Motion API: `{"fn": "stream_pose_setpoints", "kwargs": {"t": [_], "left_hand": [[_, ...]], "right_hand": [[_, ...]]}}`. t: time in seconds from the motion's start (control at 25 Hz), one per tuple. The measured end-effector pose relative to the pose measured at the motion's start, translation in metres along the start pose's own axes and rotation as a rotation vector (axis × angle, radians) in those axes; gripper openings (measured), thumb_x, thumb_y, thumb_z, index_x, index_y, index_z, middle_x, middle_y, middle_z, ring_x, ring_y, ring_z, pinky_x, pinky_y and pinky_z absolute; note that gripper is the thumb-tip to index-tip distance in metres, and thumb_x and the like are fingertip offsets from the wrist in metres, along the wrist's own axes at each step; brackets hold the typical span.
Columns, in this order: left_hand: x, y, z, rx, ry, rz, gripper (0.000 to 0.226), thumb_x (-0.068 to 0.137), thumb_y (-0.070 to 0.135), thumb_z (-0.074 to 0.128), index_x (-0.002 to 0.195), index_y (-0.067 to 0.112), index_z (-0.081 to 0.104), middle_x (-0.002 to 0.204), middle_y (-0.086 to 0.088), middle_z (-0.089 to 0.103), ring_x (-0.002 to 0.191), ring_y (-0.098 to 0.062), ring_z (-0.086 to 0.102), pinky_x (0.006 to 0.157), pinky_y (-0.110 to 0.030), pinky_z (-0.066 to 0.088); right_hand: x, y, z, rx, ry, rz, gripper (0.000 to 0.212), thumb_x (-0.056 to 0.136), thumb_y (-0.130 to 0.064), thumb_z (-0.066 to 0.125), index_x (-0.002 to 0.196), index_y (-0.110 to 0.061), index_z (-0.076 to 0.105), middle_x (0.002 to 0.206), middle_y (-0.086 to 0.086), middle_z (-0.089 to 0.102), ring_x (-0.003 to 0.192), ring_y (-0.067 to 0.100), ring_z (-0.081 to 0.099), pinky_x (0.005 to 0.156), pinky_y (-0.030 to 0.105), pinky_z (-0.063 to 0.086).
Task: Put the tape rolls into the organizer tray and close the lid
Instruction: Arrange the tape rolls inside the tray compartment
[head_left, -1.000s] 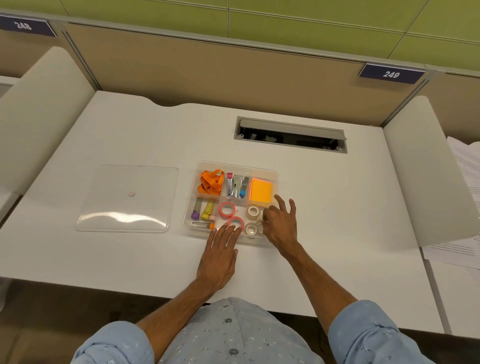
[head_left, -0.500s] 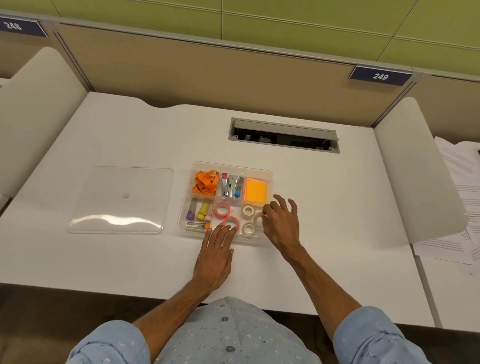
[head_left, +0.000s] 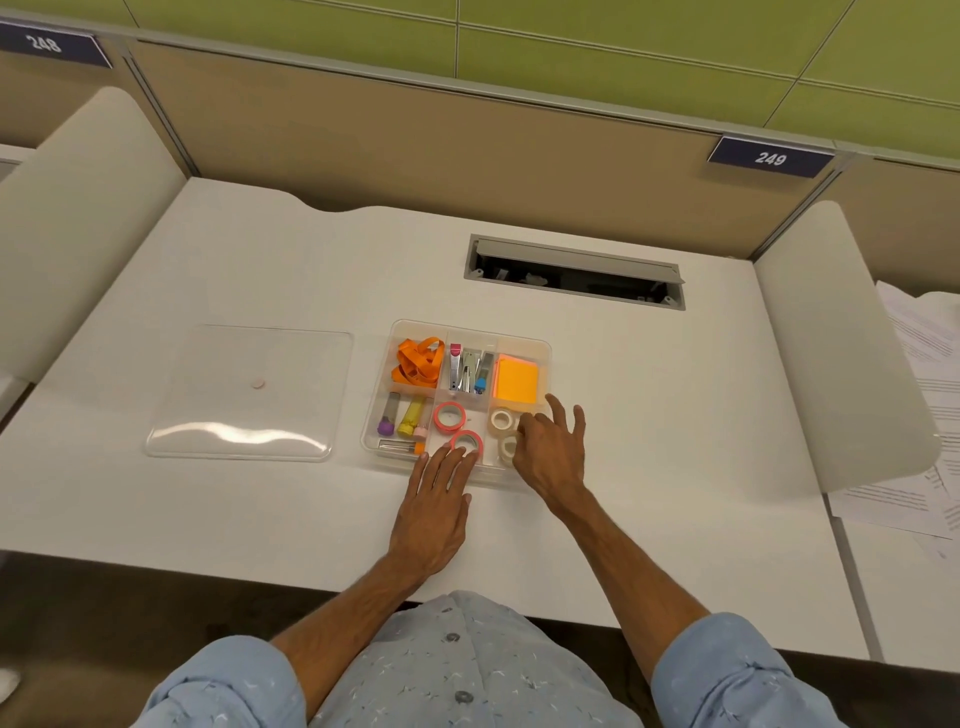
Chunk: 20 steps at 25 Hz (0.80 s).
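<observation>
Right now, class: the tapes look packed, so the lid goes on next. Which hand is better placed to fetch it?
Left. The lid lies left of the tray, on the left hand's side; the right hand sits over the tray's right end, farther away.

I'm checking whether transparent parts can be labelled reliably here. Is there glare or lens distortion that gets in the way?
Head view: a bright wavy glare streak crosses the near edge of the clear lid; the organizer tray walls read faintly against the white desk; wide-angle bending curves the partition lines; focus is otherwise sharp.
</observation>
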<state>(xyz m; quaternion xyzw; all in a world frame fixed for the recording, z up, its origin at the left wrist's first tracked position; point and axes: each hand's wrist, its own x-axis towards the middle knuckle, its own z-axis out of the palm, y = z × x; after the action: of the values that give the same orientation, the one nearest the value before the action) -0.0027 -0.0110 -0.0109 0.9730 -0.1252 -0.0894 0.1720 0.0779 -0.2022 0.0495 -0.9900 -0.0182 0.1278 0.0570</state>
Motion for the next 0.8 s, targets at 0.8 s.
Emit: {"fn": "stream_pose_setpoints", "kwargs": {"t": [0.8], "left_hand": [[-0.001, -0.001, 0.000, -0.011, 0.006, 0.005, 0.059, 0.113, 0.035, 0.037, 0.168, 0.020, 0.019, 0.177, -0.007, 0.023, 0.166, -0.026, 0.016, 0.137, -0.053, 0.012]], "right_hand": [[-0.007, -0.010, 0.007, 0.091, 0.019, 0.027, 0.036, 0.113, -0.035, 0.040, 0.133, -0.024, 0.067, 0.144, -0.001, 0.070, 0.167, 0.018, 0.018, 0.138, 0.051, 0.004]]}}
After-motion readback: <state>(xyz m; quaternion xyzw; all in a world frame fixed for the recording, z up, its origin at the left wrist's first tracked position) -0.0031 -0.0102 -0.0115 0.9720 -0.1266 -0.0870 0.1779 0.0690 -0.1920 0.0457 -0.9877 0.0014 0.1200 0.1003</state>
